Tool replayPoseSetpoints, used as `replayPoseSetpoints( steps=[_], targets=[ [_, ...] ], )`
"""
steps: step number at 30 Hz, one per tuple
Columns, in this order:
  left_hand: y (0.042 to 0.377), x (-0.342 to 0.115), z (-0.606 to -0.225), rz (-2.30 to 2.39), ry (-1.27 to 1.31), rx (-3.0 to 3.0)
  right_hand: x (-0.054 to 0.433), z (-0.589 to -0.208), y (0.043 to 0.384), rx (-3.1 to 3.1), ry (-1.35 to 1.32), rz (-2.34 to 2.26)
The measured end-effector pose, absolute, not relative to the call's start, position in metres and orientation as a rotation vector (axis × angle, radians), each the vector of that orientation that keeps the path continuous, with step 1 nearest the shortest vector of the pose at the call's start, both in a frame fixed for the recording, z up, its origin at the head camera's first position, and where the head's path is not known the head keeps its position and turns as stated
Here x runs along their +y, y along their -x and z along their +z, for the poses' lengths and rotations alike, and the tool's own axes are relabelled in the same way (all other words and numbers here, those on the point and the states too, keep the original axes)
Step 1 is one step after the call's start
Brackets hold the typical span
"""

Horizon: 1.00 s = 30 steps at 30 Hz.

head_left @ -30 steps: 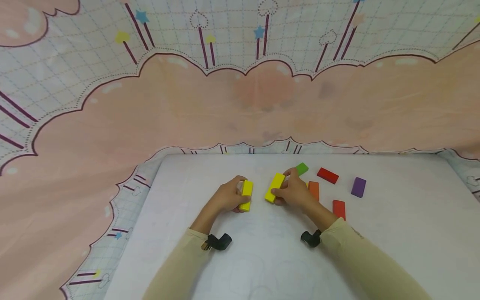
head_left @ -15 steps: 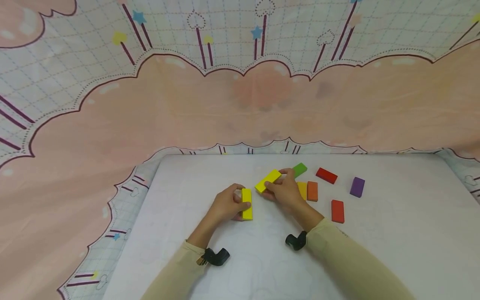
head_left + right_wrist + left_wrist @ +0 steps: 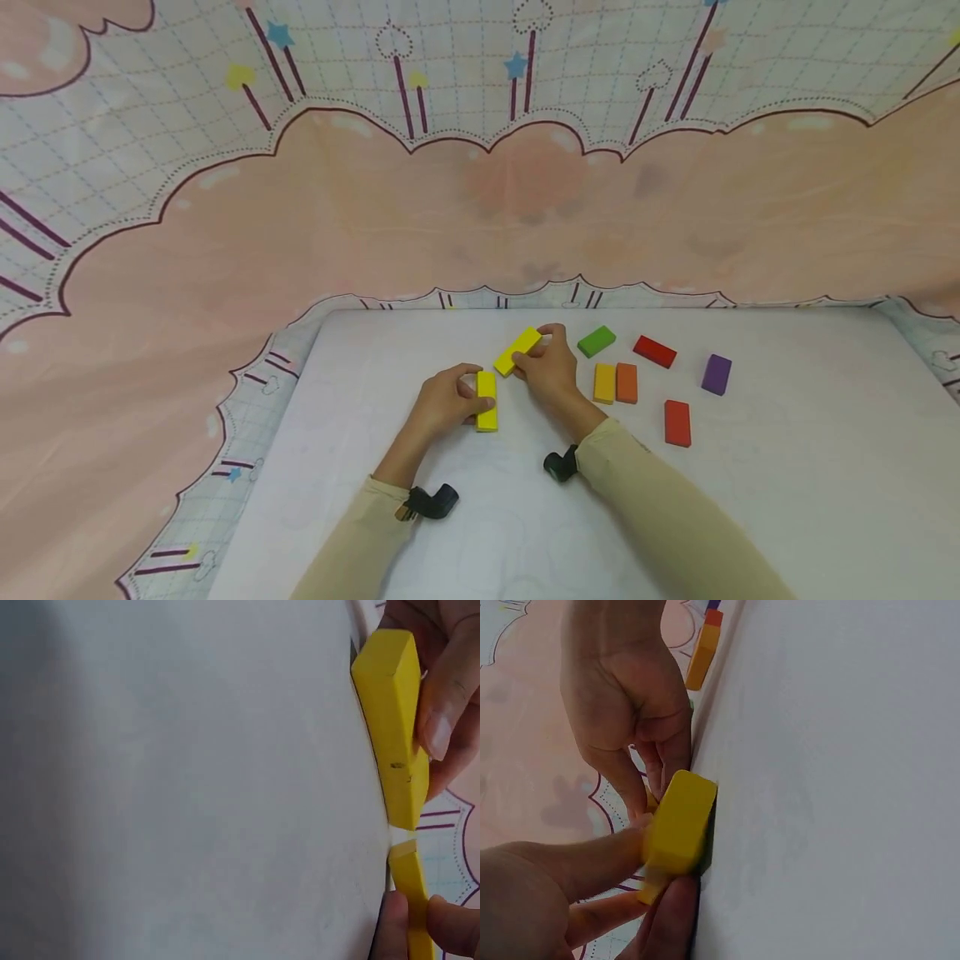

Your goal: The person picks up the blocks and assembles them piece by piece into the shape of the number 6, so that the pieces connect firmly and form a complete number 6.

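Note:
My left hand grips a yellow block between thumb and fingers over the white table. Farther out and a little to the right, my right hand pinches a second yellow block, turned diagonally. In the right wrist view, a narrow gap parts the left hand's block from the right hand's block. The left wrist view has the left hand's block large in front, hiding most of the other. Whether either block touches the table is hard to tell.
On the white table, right of the hands, lie a green block, an amber block beside an orange block, two red blocks and a purple block. A patterned cloth hangs behind.
My right hand has carried its yellow block left and away from me, turning it diagonal, which uncovers the amber and green blocks. My left hand has shifted slightly toward me, still holding its block.

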<state>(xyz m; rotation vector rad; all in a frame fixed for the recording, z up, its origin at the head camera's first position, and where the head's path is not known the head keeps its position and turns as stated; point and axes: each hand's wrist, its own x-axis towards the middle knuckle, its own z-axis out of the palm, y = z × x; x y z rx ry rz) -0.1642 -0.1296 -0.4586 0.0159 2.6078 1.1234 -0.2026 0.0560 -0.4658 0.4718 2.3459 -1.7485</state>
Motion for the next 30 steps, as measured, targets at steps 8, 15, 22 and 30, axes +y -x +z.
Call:
replayPoseSetpoints(
  steps=[8, 15, 22, 30],
  targets=[
    [0.166, -0.132, -0.456, 1.067, -0.044, 2.612, 0.053, -0.465, 0.211, 2.512, -0.405, -1.601],
    [0.164, -0.137, -0.448, 0.755, -0.243, 2.695, 0.054, -0.462, 0.214, 2.521, -0.392, -1.428],
    [0.158, -0.140, -0.443, 0.576, -0.276, 2.725, 0.054, -0.459, 0.216, 2.521, -0.371, -1.307],
    [0.159, -0.142, -0.444, 0.629, -0.269, 2.717, 0.052, -0.460, 0.217, 2.563, -0.347, -1.262]
  ],
)
